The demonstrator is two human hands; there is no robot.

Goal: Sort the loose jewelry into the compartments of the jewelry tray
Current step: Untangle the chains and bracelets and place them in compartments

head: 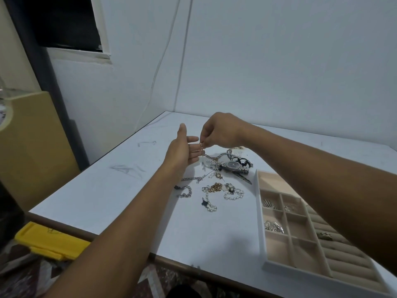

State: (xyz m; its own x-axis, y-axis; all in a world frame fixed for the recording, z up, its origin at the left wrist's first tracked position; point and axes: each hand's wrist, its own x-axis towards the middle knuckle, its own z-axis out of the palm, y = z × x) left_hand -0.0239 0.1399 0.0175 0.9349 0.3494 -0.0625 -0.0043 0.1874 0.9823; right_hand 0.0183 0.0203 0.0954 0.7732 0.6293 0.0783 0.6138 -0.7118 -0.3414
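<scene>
Jewelry tray [259, 211] partly behind right forearm [322, 179]

— Where is the tray?
— The tray [260, 211] lies flat at the right of the surface [129, 201]. It is beige inside with a white rim, square compartments along its left and ring rolls along its right. Three compartments hold silver pieces [274, 226], and a small piece [324, 236] sits on the rolls.
— And the loose jewelry [217, 179]?
— Heaped just left of the tray: a dark-faced watch [233, 165] at the back, a gold chain [217, 187] in the middle, pearl strands [233, 194] nearer, silver chains [185, 192] to the left.
— Anything lifted?
— One thin chain [202, 148], pinched in the right hand [219, 131] above the heap, its lower end trailing into it.
</scene>
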